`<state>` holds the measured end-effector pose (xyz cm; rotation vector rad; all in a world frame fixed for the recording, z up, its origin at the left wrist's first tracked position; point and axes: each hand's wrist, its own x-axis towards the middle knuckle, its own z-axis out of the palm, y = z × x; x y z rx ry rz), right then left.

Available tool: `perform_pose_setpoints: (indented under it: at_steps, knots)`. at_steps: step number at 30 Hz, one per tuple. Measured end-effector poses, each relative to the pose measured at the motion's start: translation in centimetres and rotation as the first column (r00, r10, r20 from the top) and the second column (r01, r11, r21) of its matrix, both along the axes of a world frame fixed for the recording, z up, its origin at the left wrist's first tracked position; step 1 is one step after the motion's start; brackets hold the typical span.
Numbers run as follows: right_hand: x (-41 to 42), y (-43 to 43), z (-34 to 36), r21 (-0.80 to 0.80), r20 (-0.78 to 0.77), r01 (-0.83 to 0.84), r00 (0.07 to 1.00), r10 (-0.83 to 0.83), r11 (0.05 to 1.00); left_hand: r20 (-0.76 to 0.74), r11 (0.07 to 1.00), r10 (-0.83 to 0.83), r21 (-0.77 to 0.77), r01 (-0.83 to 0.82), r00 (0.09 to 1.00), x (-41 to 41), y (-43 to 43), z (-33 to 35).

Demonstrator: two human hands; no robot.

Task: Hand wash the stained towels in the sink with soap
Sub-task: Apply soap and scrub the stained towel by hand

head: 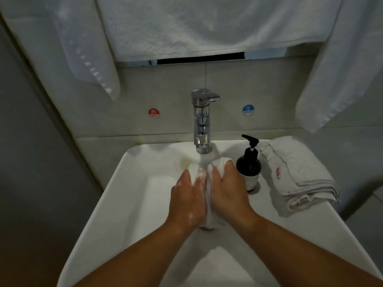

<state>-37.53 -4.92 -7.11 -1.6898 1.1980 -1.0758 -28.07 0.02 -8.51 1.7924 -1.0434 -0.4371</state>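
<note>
Your left hand [187,201] and right hand [228,193] are side by side over the smooth white sink [134,193]. Each is clamped on the wet, sudsy towel [210,214], which is bunched into a roll between your palms, right under the spout. Just beyond, the chrome tap [202,121] rises at the sink's back edge, with a dark pump bottle [248,164] beside your right hand and a folded towel [300,179], off-white with a red stain, on the right ledge. Farther back, the pale tiled wall [269,83] carries a red HOT sticker [154,113] and a blue COLD sticker [248,110] either side of the tap, and white terry hanging towels [207,27] drape above.
</note>
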Motion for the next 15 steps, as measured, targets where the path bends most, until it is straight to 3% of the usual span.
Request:
perform_pose_setpoints:
  at_steps: [5, 8, 10, 15]
  knots:
    - [0.7, 1.1, 0.1, -0.160, -0.056, -0.061, 0.997, 0.052, 0.985, -0.103, 0.998, 0.070, 0.000, -0.070, 0.992, 0.3, 0.1, 0.7]
    - [0.2, -1.8, 0.0, -0.049, -0.097, 0.041, 0.994, -0.045, 0.998, -0.056, 0.997, -0.069, -0.025, 0.068, 0.996, -1.2, 0.7, 0.8]
    - [-0.4, -2.3, -0.4, 0.017, -0.132, 0.027, 0.991, -0.024, 1.000, -0.017, 0.993, -0.109, -0.038, 0.108, 0.994, -1.5, 0.5, 0.6]
    - [0.6, 0.6, -0.5, -0.068, -0.212, -0.145, 0.969, 0.128, 0.987, -0.076, 0.986, 0.075, 0.152, -0.063, 0.994, 0.5, -0.6, -0.5]
